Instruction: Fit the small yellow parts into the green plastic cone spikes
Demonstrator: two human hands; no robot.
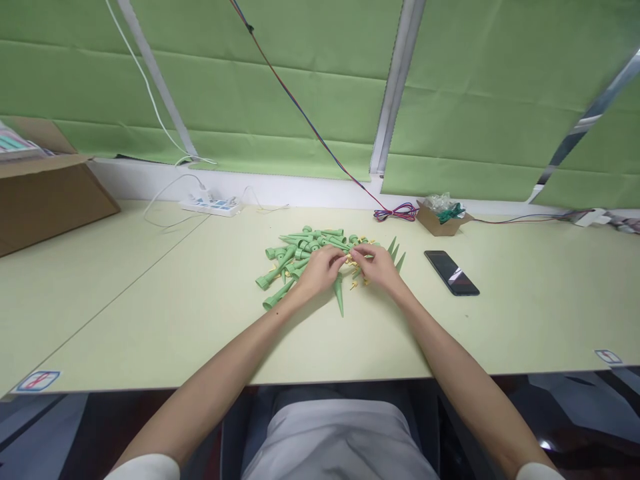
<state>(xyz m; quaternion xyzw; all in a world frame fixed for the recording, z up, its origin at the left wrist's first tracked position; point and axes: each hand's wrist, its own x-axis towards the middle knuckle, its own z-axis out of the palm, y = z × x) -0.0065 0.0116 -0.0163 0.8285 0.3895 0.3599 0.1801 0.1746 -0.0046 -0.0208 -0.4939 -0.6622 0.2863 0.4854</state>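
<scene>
Green cone-shaped plastic pieces point(287, 255) lie in a loose pile at the middle of the table, with small yellow pieces point(354, 285) scattered on its right side. My left hand point(324, 267) has its thumb and fingers pinched together at the pile. Close beside it, my right hand point(373, 262) is pinched too, the fingertips of both nearly touching. A bit of yellow shows between the fingertips, but it is too small to make out. One green spike point(339, 294) points toward me just below my left hand.
A black phone point(452, 273) lies on the table point(530, 300) at the right. Behind it stands a small cardboard box point(440, 222) beside bundled wires point(397, 212). A power strip point(213, 204) and a large carton point(50, 193) are at the left.
</scene>
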